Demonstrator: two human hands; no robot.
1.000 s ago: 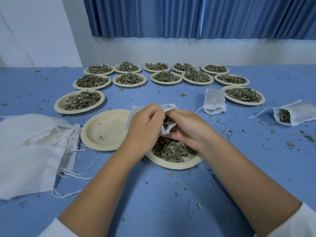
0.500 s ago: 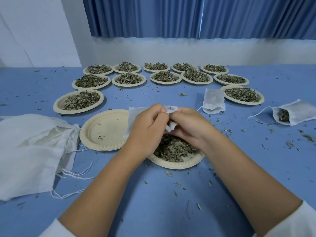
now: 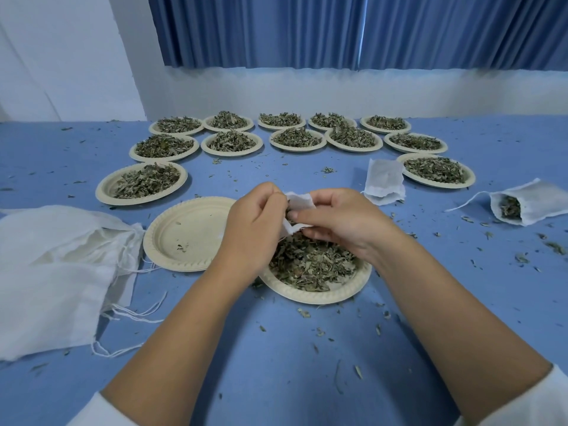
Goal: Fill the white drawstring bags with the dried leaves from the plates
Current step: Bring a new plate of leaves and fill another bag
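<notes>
Both hands sit slightly higher than second ago, closer together; left hand (image 3: 255, 224) pinches edge of white drawstring bag (image 3: 299, 202); right hand (image 3: 338, 219) pinches opposite edge, fingers curled at mouth; bag hangs just above near plate (image 3: 322, 298) of dried leaves (image 3: 310, 262); risk: mouth sags shut or bag tilts; leaves then spill past near plate onto table (image 3: 276, 364).

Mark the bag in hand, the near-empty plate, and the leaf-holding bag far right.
bag in hand (image 3: 299, 200): head view, top cloth edge
near-empty plate (image 3: 187, 232): head view, bare centre
leaf-holding bag (image 3: 536, 204): head view, cloth side beyond its mouth
</notes>
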